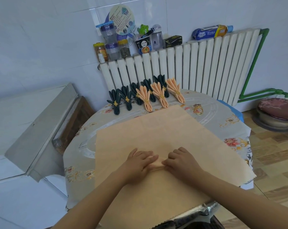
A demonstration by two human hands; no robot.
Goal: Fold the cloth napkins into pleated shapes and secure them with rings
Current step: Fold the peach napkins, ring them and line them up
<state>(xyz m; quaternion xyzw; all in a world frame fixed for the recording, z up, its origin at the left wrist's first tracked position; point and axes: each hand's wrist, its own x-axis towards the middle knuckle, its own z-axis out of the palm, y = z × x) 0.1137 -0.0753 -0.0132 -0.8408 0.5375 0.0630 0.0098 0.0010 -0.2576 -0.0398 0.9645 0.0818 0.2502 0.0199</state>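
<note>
Step in hand looked like the first pleats on the peach napkin. Left hand and right hand sat close together near the napkin's middle, toward its near edge, fingers curled and pinching a small raised ridge of cloth between them. So both hands were gripping the napkin, not lying flat on it.

To do this well, my read: keep each fold the same width, run the crease the full width of the cloth instead of bunching only at the centre, and press each pleat down before gathering the next. The ridge was short and soft, so the sides would need pulling in too, or the fan would come out lopsided.

The napkin was plain peach, spread nearly flat as a large square, smooth apart from faint creases, with a scalloped edge hanging over the near edge of the table.

Beyond the napkin's far edge stood a row of finished pieces: dark green fans and peach fans, each pinched at the waist by a gold ring. Spare gold rings lay just beside the napkin's far right corner.
</note>
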